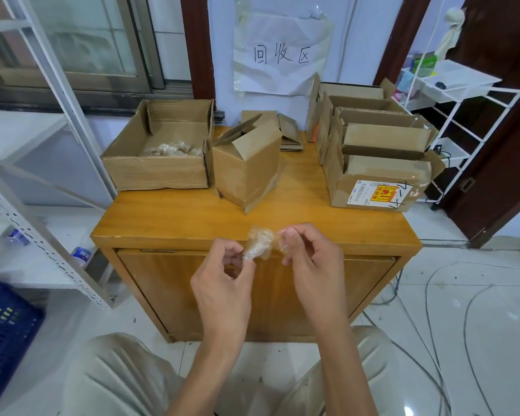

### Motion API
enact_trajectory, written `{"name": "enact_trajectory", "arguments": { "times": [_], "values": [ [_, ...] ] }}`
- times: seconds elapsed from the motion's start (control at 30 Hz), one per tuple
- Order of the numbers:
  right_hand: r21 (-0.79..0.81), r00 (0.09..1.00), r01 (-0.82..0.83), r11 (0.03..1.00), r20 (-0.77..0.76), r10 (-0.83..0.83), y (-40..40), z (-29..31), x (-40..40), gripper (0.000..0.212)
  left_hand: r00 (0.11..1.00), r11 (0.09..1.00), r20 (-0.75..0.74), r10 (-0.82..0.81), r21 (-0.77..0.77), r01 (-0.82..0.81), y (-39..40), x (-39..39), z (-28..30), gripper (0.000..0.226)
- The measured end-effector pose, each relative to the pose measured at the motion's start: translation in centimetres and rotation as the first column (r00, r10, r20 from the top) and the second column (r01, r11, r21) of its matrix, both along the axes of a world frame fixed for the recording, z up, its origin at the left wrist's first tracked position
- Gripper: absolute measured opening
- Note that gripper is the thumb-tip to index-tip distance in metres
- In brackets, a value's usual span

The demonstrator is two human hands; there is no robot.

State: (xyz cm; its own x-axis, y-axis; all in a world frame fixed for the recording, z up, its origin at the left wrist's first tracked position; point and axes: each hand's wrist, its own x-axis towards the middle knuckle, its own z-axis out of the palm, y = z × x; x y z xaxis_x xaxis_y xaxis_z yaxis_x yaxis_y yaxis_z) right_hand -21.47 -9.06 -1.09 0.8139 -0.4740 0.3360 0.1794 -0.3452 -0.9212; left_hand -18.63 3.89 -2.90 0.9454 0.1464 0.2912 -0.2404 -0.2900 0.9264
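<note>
A crumpled wad of clear packing tape [258, 244] hangs between my two hands, just in front of the wooden cabinet's front edge [192, 235]. My left hand [222, 283] pinches its lower left end with curled fingers. My right hand [309, 259] pinches its right end between thumb and fingertips. On the cabinet top stand a wide open cardboard box [159, 172] holding more tape wads, a small open box [246, 166] and a nested stack of open boxes [373, 187] with a shipping label.
A sheet of paper with handwriting [279, 55] is taped to the wall behind. A white wire rack [463, 115] stands right, metal shelving [42, 223] left, a blue crate [3, 334] lower left. Cables [439, 310] run over the tiled floor. My knees show below.
</note>
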Motion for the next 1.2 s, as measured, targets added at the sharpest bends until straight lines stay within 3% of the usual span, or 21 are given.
{"name": "enact_trajectory", "arguments": {
  "times": [0.1,0.17,0.27,0.33,0.43,0.57,0.77,1.07,1.2],
  "values": [
    [0.000,0.999,0.035,0.999,-0.033,-0.035,0.5,-0.6,0.4,0.022,0.936,0.952,-0.205,-0.286,-0.169,0.254,0.0,0.1,0.5,0.045],
    [-0.039,0.998,0.043,0.998,-0.050,-0.045,0.5,-1.2,0.7,0.020,0.795,0.839,-0.315,-0.519,-0.369,0.401,0.1,0.2,0.8,0.049],
    [-0.052,0.997,0.016,0.999,-0.070,-0.020,0.1,-1.4,0.7,0.017,0.608,0.615,-0.289,-0.739,-0.657,0.435,1.1,0.6,0.8,0.036],
    [-0.088,0.996,-0.008,0.996,-0.090,0.000,0.0,-1.3,0.7,0.014,0.590,0.580,-0.300,-0.750,-0.726,0.369,1.4,0.8,0.6,0.038],
    [-0.094,0.995,-0.029,0.995,-0.096,0.020,0.3,-1.0,0.5,0.016,0.694,0.683,-0.385,-0.608,-0.700,0.209,1.1,1.1,0.3,0.030],
    [0.094,0.997,-0.038,0.995,-0.061,0.044,0.0,-0.9,0.4,0.023,0.714,0.530,-0.364,-0.598,-0.848,0.011,1.1,1.5,0.4,0.035],
    [0.292,0.989,-0.138,0.946,-0.004,0.145,0.1,-0.1,0.2,0.031,0.634,0.303,-0.270,-0.725,-0.951,-0.058,0.9,1.6,1.5,0.031],
    [0.322,0.986,-0.170,0.932,0.061,0.158,0.3,-0.5,0.5,0.028,0.557,0.159,-0.121,-0.821,-0.987,0.019,1.0,2.1,1.1,0.035],
    [0.274,0.981,-0.192,0.942,0.062,0.182,0.6,-1.2,0.6,0.018,0.400,0.021,-0.078,-0.913,-0.989,-0.146,-0.6,0.5,1.3,0.031]
  ]
}}
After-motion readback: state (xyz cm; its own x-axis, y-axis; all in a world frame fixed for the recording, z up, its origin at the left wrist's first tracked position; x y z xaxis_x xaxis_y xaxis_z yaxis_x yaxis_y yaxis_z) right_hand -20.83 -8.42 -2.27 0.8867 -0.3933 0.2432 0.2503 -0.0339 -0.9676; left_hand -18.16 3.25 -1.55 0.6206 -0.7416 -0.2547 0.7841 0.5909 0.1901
